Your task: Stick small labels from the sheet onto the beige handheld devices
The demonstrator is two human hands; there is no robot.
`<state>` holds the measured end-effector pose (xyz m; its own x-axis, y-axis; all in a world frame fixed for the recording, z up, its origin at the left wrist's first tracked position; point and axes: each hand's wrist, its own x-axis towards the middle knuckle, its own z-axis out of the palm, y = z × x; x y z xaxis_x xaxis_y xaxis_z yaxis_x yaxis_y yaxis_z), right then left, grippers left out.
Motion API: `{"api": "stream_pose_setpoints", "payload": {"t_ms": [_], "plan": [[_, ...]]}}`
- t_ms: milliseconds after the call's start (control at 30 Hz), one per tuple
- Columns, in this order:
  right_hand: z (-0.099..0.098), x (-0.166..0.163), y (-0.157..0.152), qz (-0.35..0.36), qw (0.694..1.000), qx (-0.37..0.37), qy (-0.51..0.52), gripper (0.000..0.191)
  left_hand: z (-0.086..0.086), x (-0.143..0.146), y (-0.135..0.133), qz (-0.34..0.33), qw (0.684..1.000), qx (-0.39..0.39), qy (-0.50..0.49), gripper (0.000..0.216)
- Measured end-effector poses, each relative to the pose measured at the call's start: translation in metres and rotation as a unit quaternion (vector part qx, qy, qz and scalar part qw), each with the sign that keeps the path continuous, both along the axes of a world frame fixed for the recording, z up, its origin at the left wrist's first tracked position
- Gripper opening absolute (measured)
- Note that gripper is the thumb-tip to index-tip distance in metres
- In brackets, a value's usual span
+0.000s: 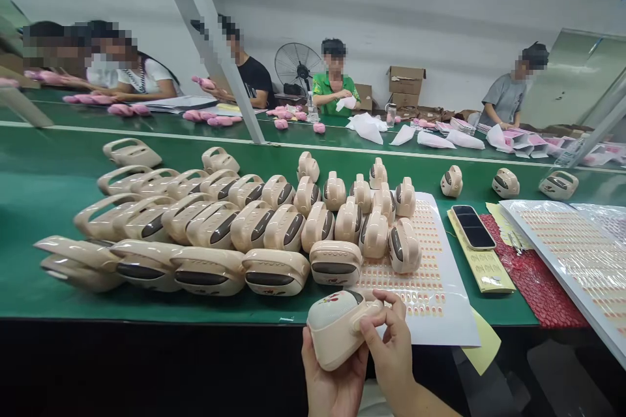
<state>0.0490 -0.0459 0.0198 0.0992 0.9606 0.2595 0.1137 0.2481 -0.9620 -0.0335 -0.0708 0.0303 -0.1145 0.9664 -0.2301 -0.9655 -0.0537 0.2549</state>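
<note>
My left hand [328, 383] cups a cream-coloured plastic device [337, 327] from below, at the near edge of the green table. My right hand [391, 345] pinches the device's right end, near its handle, with thumb and fingers. A small red mark shows on the device's top. Just beyond lies a white sticker sheet [430, 286] with rows of small orange stickers. Several identical cream devices [254, 224] stand in rows on the green table [44, 201] ahead of me.
A black phone [472, 227] lies on a yellow paper right of the sheet, beside a red cloth [538, 280] and more sticker sheets [572, 247]. Three single devices [505, 183] stand further right. Several people work across the table with pink items and white bags.
</note>
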Motion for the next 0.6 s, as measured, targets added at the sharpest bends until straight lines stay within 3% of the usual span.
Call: {"api": "stream_pose_setpoints", "payload": {"t_ms": [100, 267, 367, 500, 567, 600], "plan": [[-0.006, 0.001, 0.001, 0.0, 0.999, 0.029, -0.033, 0.016, -0.001, -0.001, 0.001, -0.011, 1.0, 0.009, -0.006, 0.028], [-0.003, -0.007, 0.0, -0.08, 0.989, 0.096, -0.074, 0.017, -0.002, 0.0, 0.002, -0.01, 1.0, 0.013, -0.011, 0.027], [0.0, -0.005, 0.002, -0.104, 0.964, 0.186, -0.158, 0.015, -0.004, -0.001, 0.003, -0.012, 0.999, 0.029, 0.006, 0.03], [0.002, 0.012, 0.004, -0.095, 0.9, 0.294, -0.309, 0.004, -0.006, -0.002, 0.003, -0.032, 0.999, 0.039, -0.001, 0.031], [0.003, 0.019, 0.006, -0.073, 0.889, 0.3, -0.338, 0.009, -0.007, -0.002, 0.003, -0.035, 0.999, 0.031, -0.002, 0.031], [0.004, 0.021, 0.006, -0.063, 0.898, 0.284, -0.33, 0.017, -0.007, -0.002, 0.003, -0.033, 0.999, 0.025, -0.001, 0.031]]}}
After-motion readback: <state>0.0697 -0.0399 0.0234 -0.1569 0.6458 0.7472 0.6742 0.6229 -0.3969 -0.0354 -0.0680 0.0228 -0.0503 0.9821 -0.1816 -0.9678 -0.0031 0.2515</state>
